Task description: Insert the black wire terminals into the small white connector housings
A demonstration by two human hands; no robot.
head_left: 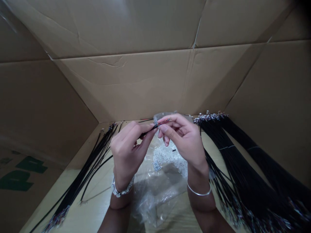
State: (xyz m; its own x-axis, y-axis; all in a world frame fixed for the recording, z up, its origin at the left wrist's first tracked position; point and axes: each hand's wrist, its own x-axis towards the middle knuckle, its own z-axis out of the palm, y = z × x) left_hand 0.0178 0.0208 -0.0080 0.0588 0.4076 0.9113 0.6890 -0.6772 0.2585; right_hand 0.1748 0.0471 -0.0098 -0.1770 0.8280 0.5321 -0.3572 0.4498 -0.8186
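My left hand point(130, 142) pinches a black cable point(146, 132) near its end, between thumb and forefinger. From that end stick out thin red and dark wires point(164, 122). My right hand point(186, 139) is closed around these wires with thumb and fingertips; whether it also holds a small part there is hidden. Below both hands lies a clear plastic bag point(155, 181) with many small white pieces point(165, 157), probably connector housings. A small paper label point(156, 166) and a short black piece point(174, 150) show on it.
Black cables point(89, 168) with bare coloured wire ends lie in a loose bundle at left. Thicker tied bundles of black cables point(233, 155) fill the right side. Cardboard walls point(136, 84) enclose the light wooden table point(102, 184) at the back and both sides.
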